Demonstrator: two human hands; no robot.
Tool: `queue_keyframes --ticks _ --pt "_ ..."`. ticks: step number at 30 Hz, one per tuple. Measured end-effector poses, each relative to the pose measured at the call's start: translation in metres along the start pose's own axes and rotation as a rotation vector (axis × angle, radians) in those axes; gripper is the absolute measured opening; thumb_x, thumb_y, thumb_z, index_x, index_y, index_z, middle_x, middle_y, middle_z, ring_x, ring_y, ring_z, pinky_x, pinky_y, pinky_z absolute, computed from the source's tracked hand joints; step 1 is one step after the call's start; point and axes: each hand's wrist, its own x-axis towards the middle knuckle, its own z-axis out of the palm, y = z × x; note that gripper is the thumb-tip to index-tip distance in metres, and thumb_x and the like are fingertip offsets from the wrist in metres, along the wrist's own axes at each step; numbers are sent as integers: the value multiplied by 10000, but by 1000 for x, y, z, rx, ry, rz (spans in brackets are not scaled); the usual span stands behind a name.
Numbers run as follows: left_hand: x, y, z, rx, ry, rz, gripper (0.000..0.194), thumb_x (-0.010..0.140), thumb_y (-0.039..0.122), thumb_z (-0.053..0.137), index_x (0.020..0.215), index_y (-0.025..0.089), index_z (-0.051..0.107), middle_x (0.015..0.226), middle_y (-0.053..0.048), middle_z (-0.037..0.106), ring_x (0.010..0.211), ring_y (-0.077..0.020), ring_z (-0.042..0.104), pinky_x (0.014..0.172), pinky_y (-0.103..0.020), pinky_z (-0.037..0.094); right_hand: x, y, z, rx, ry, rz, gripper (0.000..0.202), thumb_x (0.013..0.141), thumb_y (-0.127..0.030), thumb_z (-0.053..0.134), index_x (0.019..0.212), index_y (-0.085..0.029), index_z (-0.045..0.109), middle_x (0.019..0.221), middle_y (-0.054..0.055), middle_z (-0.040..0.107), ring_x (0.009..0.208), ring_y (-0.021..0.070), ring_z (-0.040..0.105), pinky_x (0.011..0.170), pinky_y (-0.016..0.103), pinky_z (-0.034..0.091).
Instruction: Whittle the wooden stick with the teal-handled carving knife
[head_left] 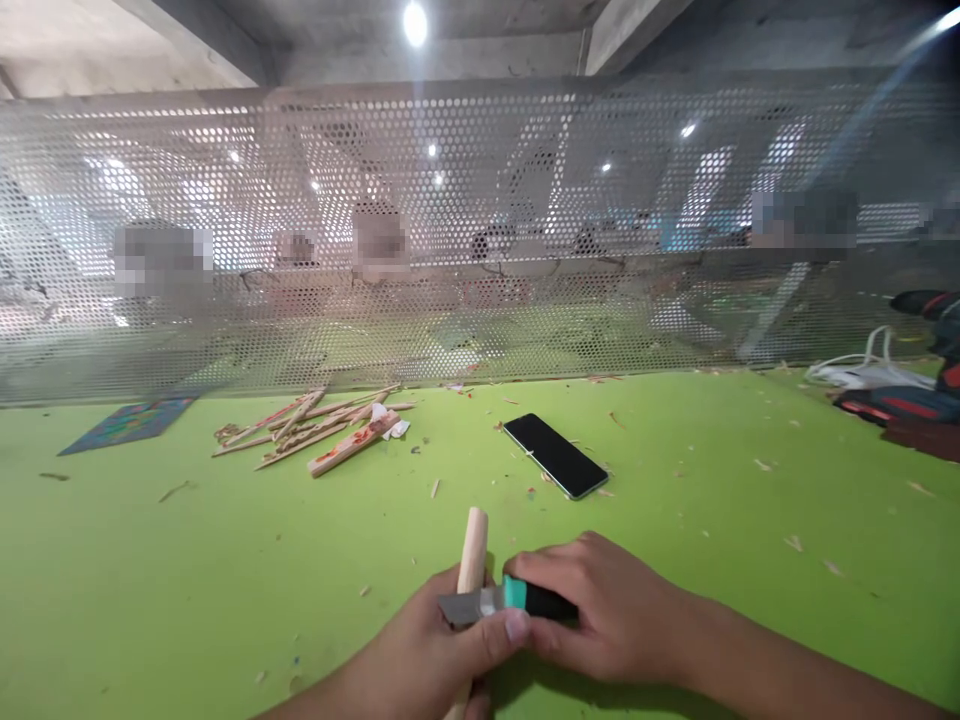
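Pale wood forms the one stick (472, 555) wrapped by the left grip (424, 645); the right grip (607, 610) clasps one knife (514, 595), laid across the stick; cutting looks unfinished, the far end plain; beyond both, one phone (556, 456) and a heap of slivers (328, 428), too tangled to count, lie on the worktop (187, 570).

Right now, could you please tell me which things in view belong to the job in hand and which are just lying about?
In the job:
wooden stick, in the left grip
knife, in the right grip, blade across the stick

Apparently just lying about:
phone
pile of sticks
patterned sheet
power tool
white corded item
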Motion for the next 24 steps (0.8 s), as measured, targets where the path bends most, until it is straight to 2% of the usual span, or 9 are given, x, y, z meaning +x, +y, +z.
queue_keyframes --ticks 3,6,9,12,14,18,21,24 --pt "-2 -1 5 14 57 -26 618 773 806 634 840 213 476 402 103 408 335 -54 367 362 -163 348 1 -1 2 -34 39 15 457 1028 -623 412 883 -220 574 745 9 664 585 155 536 550 284 263" --pt "-3 2 9 58 93 -29 616 825 815 550 830 202 488 437 102 418 329 -35 339 363 -161 348 5 3 1 -22 82 68 478 1018 -644 435 898 -213 602 736 16 676 583 162 563 542 276 273" --pt "-4 4 8 29 84 -39 593 836 796 558 805 213 452 524 113 423 326 -16 335 352 -160 353 10 18 -5 22 137 227 520 1030 -652 405 901 -204 634 685 23 675 550 171 582 503 257 296" --pt "-4 5 8 30 86 -63 599 821 805 567 792 226 414 529 120 401 331 -12 322 339 -150 326 12 40 -14 11 214 428 594 1036 -678 336 1043 -181 661 623 27 663 476 186 574 452 255 303" --pt "-4 5 9 7 103 -69 618 798 828 567 819 231 406 546 122 400 335 -10 313 339 -151 317 11 50 -18 -45 279 496 608 1028 -687 339 1076 -173 661 605 32 653 485 204 586 459 264 315" --pt "-5 3 12 -64 143 -79 633 773 826 585 932 235 425 601 120 406 353 -16 316 345 -163 301 8 49 -18 -55 318 455 547 1036 -656 356 1001 -195 647 631 29 656 528 208 603 504 278 344" --pt "-5 2 12 -60 183 -84 595 809 760 586 1049 239 426 600 121 402 381 -38 340 370 -172 347 7 39 -17 -21 324 364 496 1040 -632 391 933 -206 622 636 11 645 541 193 594 522 278 344" --pt "-2 -1 9 -27 180 -89 542 871 681 573 1125 231 409 539 132 395 372 -64 375 384 -192 396 8 31 -17 24 293 257 476 1045 -616 409 953 -202 627 678 6 648 545 172 580 519 267 340"
